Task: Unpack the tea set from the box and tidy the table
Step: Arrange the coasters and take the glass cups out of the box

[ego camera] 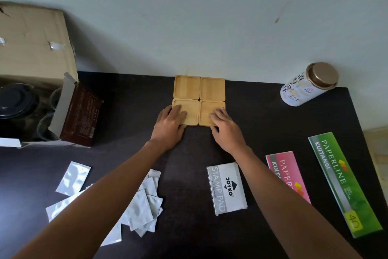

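4 square wooden coasters [199, 100] lie in a 2-by-2 block at the middle of the tabletop's far edge, the back 2 against the wall, all 4 edge to edge. The left hand [171, 124] lies flat on the near-left coaster and the right hand [224, 126] flat on the near-right one, fingers straight and close together, pressing down and pinching nothing; each thumb hooks the coaster's near edge. The open box [37, 82] stands at the far-left corner, well apart from the coasters, with dark round pieces [14, 101] inside, so what remains to unpack lies to the left and the left hand is nearer, by my reckoning. A tea tin [308, 84] stands at the far-right corner. Toward the near edge lie silver sachets [142, 206] left of centre, a stamp pad box [226, 188] at centre, and a pink receipt book [287, 174] and a green receipt book [344, 183] to the right, which probably still need tidying.
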